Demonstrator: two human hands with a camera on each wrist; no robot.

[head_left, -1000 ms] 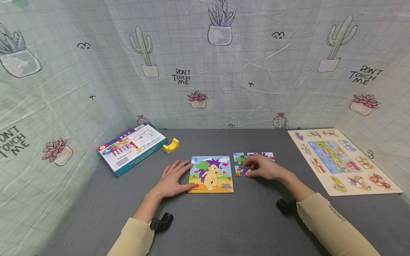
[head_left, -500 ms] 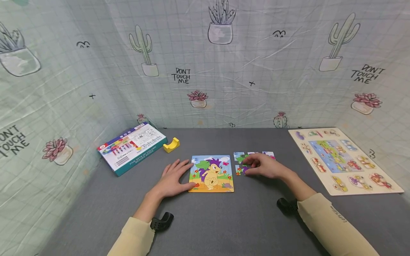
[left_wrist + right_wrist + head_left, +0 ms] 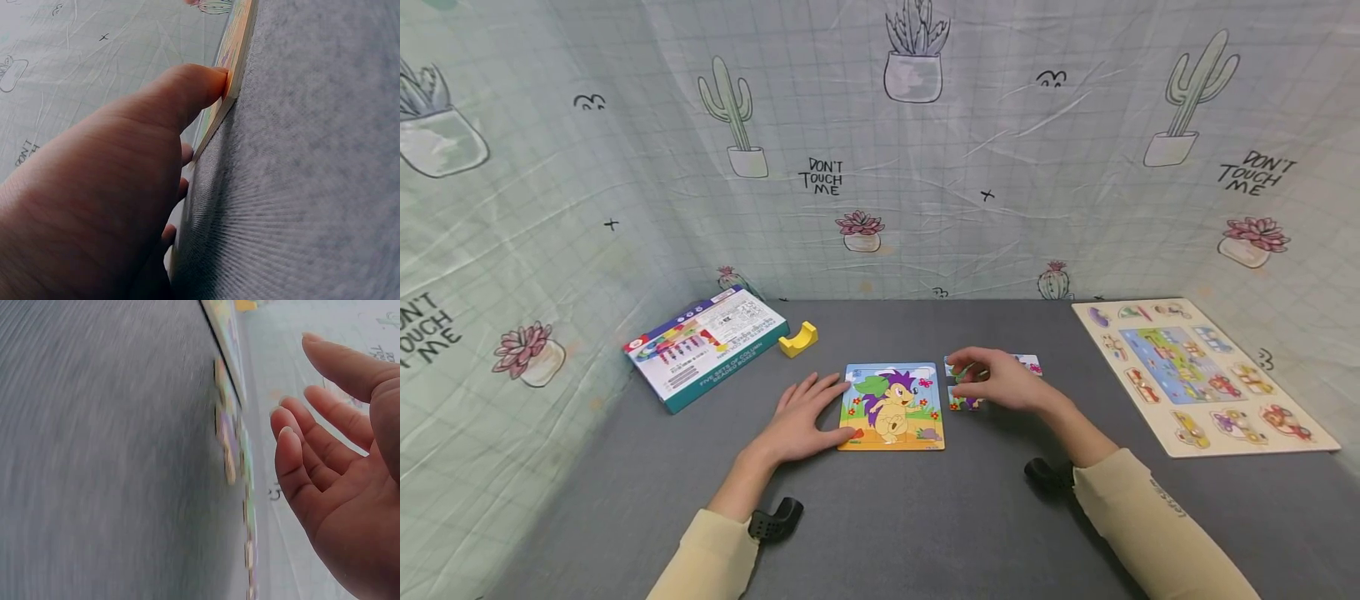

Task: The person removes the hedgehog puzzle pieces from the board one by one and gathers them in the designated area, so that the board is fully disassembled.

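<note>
A square puzzle board (image 3: 891,447) with a hedgehog picture lies flat on the table. My left hand (image 3: 797,423) rests at its left side, fingers spread and thumb on the lower left edge, as the left wrist view also shows with the thumb (image 3: 203,84) on the board. Just right of the board are loose jigsaw pieces (image 3: 962,403), partly hidden beneath my right hand (image 3: 1003,379). That hand hovers over them, thumb and fingers apart. In the right wrist view nothing sits between the fingers, and the pieces (image 3: 225,437) lie on the table, apart from the hand.
At the back left lies a white and teal box (image 3: 707,346), with a yellow curved block (image 3: 799,340) beside it. A large wooden board (image 3: 1167,437) with picture pieces lies at the right. A patterned curtain (image 3: 925,192) encloses the table's back and sides.
My right hand has lifted off the jigsaw pieces and shifted slightly left and away from me, its thumb and fingers parting. The left hand stays in place on the board.
</note>
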